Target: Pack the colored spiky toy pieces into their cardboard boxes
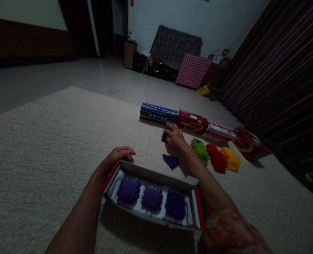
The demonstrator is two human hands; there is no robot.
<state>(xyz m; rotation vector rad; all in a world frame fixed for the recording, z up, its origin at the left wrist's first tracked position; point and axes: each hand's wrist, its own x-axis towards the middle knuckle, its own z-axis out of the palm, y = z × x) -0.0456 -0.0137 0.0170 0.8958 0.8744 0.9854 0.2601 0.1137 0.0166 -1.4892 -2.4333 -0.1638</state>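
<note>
An open box [156, 171] with red ends lies close in front of me. Inside, on a white lining, sit purple notched plastic pieces [152, 198] in three groups. My left hand [120, 154] is at the box's far left corner, its fingers loosely curled with nothing visible in them. My right hand [174, 135] reaches past the box, fingers bent around purple notched pieces [164, 136] on the mat; the fingers partly hide them. Nearer to me, a second small heap of purple pieces [171, 161] lies beside my right forearm.
Green [199, 151], red [216, 158] and yellow [230, 159] piles of notched pieces lie right of my forearm. Behind them stand a blue box [158, 113], a red box [192, 121], a white-and-red box [219, 132] and another red box [250, 144] on the pale mat [53, 148].
</note>
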